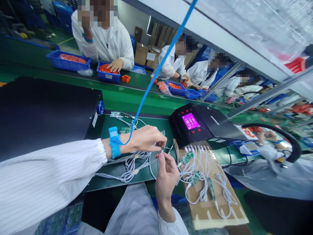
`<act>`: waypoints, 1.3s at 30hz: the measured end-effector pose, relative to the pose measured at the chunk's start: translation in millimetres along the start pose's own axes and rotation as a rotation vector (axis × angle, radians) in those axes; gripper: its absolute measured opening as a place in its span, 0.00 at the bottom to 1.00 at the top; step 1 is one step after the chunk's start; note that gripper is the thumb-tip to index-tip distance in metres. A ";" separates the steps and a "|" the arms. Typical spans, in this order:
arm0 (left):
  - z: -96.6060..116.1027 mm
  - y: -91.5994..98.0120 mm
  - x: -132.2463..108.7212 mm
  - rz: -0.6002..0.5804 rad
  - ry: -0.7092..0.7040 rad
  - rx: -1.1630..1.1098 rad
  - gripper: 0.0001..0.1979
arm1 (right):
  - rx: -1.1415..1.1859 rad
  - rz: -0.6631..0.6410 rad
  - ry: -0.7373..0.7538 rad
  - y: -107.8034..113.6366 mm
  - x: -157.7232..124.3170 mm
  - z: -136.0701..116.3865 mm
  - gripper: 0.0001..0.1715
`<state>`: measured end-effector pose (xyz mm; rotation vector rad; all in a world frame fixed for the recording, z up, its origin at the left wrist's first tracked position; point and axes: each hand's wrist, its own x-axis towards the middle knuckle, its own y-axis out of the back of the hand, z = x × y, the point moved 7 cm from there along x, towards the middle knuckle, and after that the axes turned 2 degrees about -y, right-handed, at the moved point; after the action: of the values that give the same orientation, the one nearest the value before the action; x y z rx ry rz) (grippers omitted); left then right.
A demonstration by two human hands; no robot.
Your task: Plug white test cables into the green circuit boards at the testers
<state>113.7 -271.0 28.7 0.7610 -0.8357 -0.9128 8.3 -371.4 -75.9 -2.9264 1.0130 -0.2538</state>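
Observation:
My left hand (146,139), with a blue wrist strap (114,142) and its blue cord, pinches the end of a thin white cable (132,164) between thumb and fingertips. My right hand (167,174) rises from below and pinches the same cable end just beneath; the fingertips of both hands nearly touch. What sits at the cable's tip is too small to make out. Bundled white cables lie on the green mat (149,124) under my left wrist. Small green circuit boards (187,158) lie wired on a cardboard sheet (210,212) to the right.
A black tester box (195,125) with a lit magenta screen stands behind the cardboard, with white cables plugged along its front. A large black case (46,111) fills the left. Across the green conveyor, people in white coats work at blue bins (107,72) of orange parts.

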 end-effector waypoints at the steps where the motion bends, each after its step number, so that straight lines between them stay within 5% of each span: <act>1: 0.0 -0.2 0.1 -0.004 0.004 0.004 0.04 | -0.002 0.003 0.007 0.3 0.3 -0.2 0.17; 15: 13.0 -0.7 -0.2 0.044 -0.111 0.229 0.07 | 0.087 0.064 -0.101 -1.2 3.5 8.7 0.22; 24: 23.6 -11.1 0.5 -0.056 -0.175 0.254 0.09 | 0.087 0.052 -0.101 0.3 6.2 6.5 0.20; 32: 12.7 -4.4 -0.4 -0.008 -0.099 0.220 0.03 | 0.014 0.001 -0.100 2.3 14.3 1.2 0.23; 39: 11.5 -17.5 0.8 -0.158 -0.089 0.362 0.08 | -0.086 -0.040 -0.068 5.2 14.0 -1.5 0.24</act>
<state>97.8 -281.2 19.6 1.1195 -1.0462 -0.9513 15.7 -384.1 -72.9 -3.0120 0.9808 -0.1141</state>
